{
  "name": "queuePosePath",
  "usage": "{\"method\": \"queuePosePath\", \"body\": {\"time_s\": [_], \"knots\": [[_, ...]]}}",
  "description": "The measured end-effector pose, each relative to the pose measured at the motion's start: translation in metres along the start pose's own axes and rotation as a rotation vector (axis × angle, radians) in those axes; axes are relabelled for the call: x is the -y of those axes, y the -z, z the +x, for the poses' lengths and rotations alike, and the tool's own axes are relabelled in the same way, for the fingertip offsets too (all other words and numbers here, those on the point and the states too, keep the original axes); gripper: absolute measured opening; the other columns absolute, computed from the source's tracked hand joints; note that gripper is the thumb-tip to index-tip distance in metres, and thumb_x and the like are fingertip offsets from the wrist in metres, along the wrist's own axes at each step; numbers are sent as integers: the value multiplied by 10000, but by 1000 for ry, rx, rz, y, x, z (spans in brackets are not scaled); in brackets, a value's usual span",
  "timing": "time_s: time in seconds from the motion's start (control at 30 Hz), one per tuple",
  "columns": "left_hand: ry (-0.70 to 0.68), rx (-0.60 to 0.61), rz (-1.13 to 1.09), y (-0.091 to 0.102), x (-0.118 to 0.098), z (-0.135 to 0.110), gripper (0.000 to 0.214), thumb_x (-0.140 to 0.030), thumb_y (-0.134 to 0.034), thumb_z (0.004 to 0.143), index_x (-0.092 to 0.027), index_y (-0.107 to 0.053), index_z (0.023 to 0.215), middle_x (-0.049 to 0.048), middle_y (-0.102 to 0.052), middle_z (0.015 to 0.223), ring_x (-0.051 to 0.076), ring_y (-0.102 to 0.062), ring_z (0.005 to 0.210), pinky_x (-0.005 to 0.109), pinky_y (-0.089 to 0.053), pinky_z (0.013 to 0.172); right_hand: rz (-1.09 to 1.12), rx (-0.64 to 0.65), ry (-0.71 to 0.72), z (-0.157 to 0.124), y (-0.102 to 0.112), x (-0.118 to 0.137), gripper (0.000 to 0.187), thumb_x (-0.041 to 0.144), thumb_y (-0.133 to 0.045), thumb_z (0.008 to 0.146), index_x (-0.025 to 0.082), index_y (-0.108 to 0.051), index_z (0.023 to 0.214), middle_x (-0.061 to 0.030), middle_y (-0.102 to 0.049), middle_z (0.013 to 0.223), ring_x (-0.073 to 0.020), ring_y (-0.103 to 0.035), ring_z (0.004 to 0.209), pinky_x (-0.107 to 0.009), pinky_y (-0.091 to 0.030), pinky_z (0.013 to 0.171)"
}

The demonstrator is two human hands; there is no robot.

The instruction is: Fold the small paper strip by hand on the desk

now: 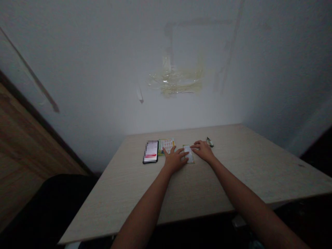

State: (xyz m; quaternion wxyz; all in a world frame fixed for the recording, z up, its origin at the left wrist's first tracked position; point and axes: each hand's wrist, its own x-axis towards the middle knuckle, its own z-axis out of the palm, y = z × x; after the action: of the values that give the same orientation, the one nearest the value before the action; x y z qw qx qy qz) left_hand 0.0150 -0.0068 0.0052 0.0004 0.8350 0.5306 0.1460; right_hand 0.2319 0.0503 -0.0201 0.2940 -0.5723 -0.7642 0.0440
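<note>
Both my arms reach forward over a pale wooden table [233, 183]. My left hand [175, 159] lies flat, palm down, its fingers spread and resting on the left edge of a small white card with a yellow-green border [189, 154]. My right hand [202, 149] presses the same card's right side with its fingers. A second, larger printed sheet with a green border [167, 144] lies flat just left of the card, partly under my left hand. A dark phone with a lit screen [150, 151] lies left of that sheet.
A small green-and-white wrapper [210, 142] sits on the table beyond my right hand. A white wall [103, 69] with tape residue [176, 81] rises behind the table. A wooden panel [18, 145] stands at left; a dark shape [49, 204] sits below it.
</note>
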Motion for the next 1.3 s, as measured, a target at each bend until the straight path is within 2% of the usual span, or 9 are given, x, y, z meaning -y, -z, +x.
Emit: {"method": "queuePosePath", "body": {"time_s": [0.17, 0.3, 0.57, 0.87, 1.1, 1.3], "knots": [[26, 24, 17, 2, -2, 0, 397, -578, -463, 900, -556, -508, 1293, -94, -502, 1448, 360, -269, 1412, 808, 69, 1031, 9, 7, -23, 2, -1, 0, 266, 449, -651, 820, 316, -763, 1021, -62, -652, 1118, -249, -566, 1069, -406, -390, 1003], [6, -6, -7, -1, 0, 0, 392, -576, -457, 900, -555, -514, 1288, -93, -506, 1445, 369, -269, 1411, 817, 91, 1014, 6, 16, -16, 1, 1, 1, 277, 456, -666, 803, 324, -761, 1028, -57, -652, 1118, -249, -576, 1074, -394, -409, 994], [-4, -18, -7, -5, 4, 0, 388, -589, -448, 901, -552, -515, 1282, -102, -505, 1444, 363, -267, 1416, 831, 88, 1000, 57, 120, 34, -5, 10, -4, 352, 419, -712, 767, 310, -731, 1101, -70, -598, 1263, -275, -537, 1181, -443, -365, 1062], [0, -12, -1, -2, 4, -1, 393, -585, -443, 906, -547, -511, 1291, -95, -504, 1447, 373, -279, 1403, 839, 79, 993, 70, 223, 69, -6, 7, -14, 580, 467, -763, 689, 306, -654, 1236, -97, -507, 1407, -306, -474, 1283, -490, -311, 1103], [-13, -13, 7, -2, 5, -2, 392, -573, -449, 910, -541, -509, 1296, -94, -502, 1449, 370, -285, 1396, 845, 64, 990, 78, 348, 89, -9, 13, -13, 825, 533, -792, 609, 259, -559, 1352, -131, -372, 1519, -331, -327, 1399, -489, -246, 1144], [-7, -11, -14, -4, 6, -1, 389, -571, -457, 906, -554, -508, 1292, -93, -501, 1448, 373, -282, 1397, 834, 95, 990, 53, 412, 77, -13, 17, -9, 935, 581, -784, 596, 241, -487, 1415, -130, -293, 1564, -338, -234, 1443, -477, -206, 1170]]}}
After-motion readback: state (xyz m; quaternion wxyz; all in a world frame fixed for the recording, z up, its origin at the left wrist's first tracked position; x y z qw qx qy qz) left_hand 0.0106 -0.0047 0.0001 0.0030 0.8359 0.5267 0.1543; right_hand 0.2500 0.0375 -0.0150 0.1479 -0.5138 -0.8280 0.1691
